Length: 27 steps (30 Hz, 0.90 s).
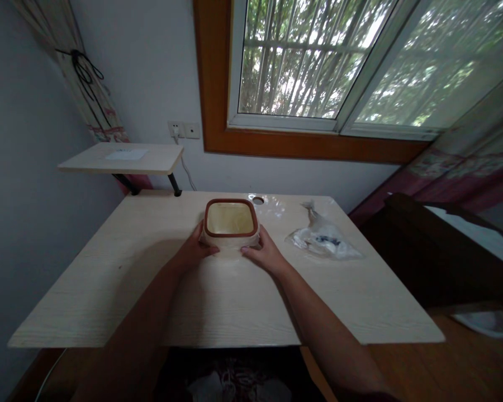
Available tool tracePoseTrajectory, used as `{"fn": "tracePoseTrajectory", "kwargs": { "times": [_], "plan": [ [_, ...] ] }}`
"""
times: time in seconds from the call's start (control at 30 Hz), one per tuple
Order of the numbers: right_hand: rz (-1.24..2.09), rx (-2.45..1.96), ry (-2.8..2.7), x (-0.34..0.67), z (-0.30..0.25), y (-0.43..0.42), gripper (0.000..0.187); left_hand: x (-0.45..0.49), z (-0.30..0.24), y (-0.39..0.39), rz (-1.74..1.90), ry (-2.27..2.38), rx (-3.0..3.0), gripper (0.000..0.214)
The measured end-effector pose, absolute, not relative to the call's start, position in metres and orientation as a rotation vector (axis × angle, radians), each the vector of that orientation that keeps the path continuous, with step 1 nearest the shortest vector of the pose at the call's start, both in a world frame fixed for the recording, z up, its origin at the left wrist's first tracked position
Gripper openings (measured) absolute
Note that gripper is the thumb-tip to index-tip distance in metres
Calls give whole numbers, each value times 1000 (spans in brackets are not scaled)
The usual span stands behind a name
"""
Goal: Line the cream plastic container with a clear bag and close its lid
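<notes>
A square plastic food container [230,223] with a brown rim and a pale yellowish top or inside sits near the back middle of the light wood-grain desk [230,312]. My left hand [196,250] presses against its front left side, and my right hand [265,253] presses against its front right side. Both hands seem to hold it between them. To the right of my right hand lies a crumpled clear plastic bag [323,240] with something dark inside, apart from both hands.
A round cable hole [257,200] sits in the desk's back edge. Above the desk's back left stands a small raised shelf [121,158] bearing a white paper. Dark wooden furniture [427,251] stands to the right, beyond the desk's edge.
</notes>
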State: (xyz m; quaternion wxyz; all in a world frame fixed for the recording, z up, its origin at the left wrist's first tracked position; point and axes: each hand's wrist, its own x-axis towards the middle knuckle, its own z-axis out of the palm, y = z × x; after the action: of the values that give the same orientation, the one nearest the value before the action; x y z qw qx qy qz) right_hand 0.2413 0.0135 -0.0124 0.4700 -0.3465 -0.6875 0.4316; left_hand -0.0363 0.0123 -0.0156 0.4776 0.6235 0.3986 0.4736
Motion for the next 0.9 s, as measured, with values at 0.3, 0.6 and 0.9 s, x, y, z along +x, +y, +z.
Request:
{"fn": "tracePoseTrajectory", "kwargs": {
  "times": [0.3, 0.6, 0.9],
  "plan": [
    [971, -818, -1705, 239, -13, 10, 86, -36, -4, 5, 1214, 984, 1551, 108],
    [820, -761, -1663, 248, -11, 18, 74, -36, -21, 7, 1225, 825, 1630, 97],
    [1066, -733, -1413, 250, -24, 22, 70, -40, -38, 12, 1342, 676, 1602, 73]
  ]
}}
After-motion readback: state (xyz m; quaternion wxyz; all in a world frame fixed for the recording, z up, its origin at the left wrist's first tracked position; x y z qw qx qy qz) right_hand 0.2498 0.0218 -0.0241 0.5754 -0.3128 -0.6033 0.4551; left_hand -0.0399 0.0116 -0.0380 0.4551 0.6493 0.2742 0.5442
